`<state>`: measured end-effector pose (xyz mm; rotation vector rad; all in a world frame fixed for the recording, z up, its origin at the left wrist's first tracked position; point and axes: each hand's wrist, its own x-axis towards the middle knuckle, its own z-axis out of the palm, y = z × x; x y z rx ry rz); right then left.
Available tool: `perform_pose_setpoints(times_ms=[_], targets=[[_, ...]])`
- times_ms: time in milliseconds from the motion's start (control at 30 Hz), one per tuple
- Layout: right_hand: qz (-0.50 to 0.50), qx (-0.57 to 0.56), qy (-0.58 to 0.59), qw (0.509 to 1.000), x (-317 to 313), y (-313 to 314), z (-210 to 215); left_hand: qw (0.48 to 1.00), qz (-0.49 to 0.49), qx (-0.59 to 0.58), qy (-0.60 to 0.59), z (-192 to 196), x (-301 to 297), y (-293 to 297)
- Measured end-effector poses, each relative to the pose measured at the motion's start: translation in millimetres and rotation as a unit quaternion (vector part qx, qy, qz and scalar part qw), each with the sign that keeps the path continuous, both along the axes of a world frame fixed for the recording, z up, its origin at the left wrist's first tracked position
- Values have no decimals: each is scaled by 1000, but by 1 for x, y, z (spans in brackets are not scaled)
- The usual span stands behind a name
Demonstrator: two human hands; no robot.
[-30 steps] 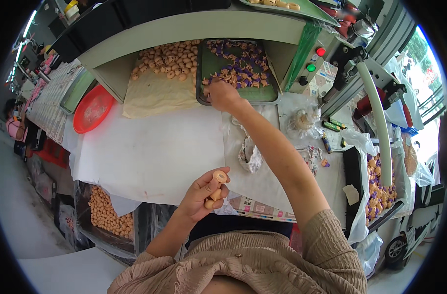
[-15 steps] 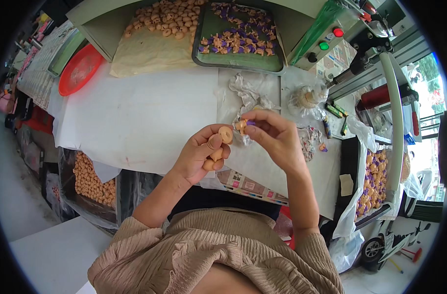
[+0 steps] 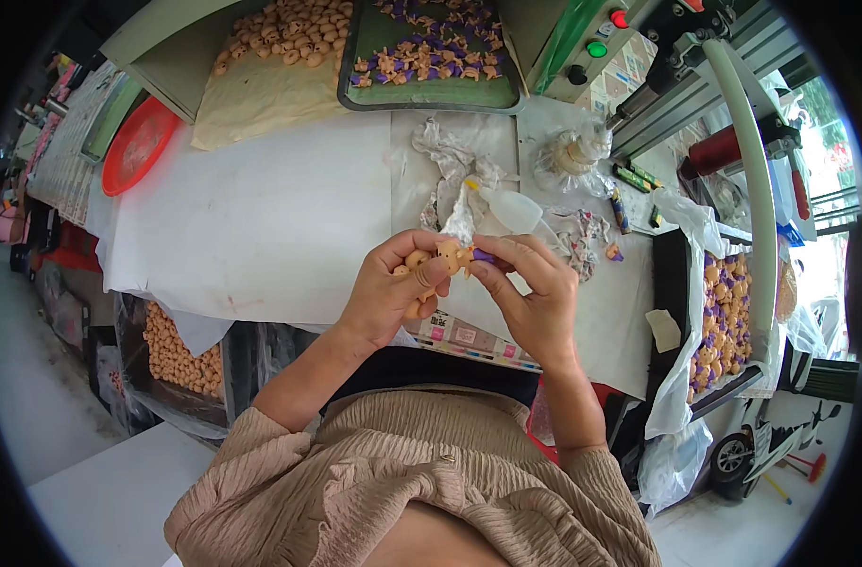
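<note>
My left hand (image 3: 385,293) is closed around several flesh-coloured doll heads, with one doll head (image 3: 449,253) pinched at the fingertips. My right hand (image 3: 533,288) pinches a small doll body (image 3: 483,257) with purple clothing. The two parts meet between my hands, head on the left and body on the right; whether they are joined I cannot tell. Beyond my hands lies a white squeeze bottle (image 3: 513,210) with a yellow tip, next to a crumpled cloth (image 3: 454,175).
A dark tray (image 3: 431,104) of purple-clad bodies stands at the back beside a pile of heads (image 3: 294,33). A box of heads (image 3: 182,350) sits low left; a box of purple-clad figures (image 3: 721,326) stands right. A red dish (image 3: 140,146) lies left, a press handle (image 3: 744,189) right.
My right hand has brought the purple-clad body against the head in my left hand. The squeeze bottle behind has come into sight. The whole view has shifted slightly.
</note>
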<state>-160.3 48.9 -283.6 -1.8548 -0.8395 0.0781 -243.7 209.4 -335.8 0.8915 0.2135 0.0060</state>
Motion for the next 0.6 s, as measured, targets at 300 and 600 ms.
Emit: perform_pose_setpoints(times_ms=[300, 600], targets=[[1, 28, 30, 999, -4, -5, -4, 996, -16, -88, 15, 1, -5, -2], [16, 5, -36, 999, -10, 15, -2, 994, -25, -109, 14, -3, -15, 13]])
